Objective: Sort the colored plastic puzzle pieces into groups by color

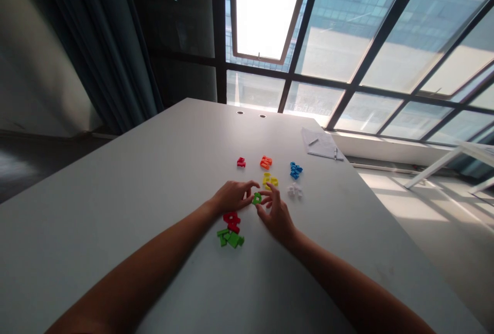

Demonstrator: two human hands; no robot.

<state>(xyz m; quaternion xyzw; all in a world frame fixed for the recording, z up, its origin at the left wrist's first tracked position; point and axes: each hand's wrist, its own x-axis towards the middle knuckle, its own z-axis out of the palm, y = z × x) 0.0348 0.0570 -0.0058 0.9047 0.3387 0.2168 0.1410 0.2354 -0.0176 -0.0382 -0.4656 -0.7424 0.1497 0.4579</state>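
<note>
Green piece (257,198) is flanked on the table (116,231) by left hand (231,196) and right hand (277,216), palms down, fingertips nearly together, contact unclear

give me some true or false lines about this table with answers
A small green plastic block lies between the left hand and right hand: true.
Blue plastic pieces sit closer to the hands than white plastic pieces: false, the white ones are closer.
Red plastic pieces lie beside green plastic pieces, nearer the person than the hands: true.
The right hand holds a pen: false, it lies on white papers beyond the hands.
</note>
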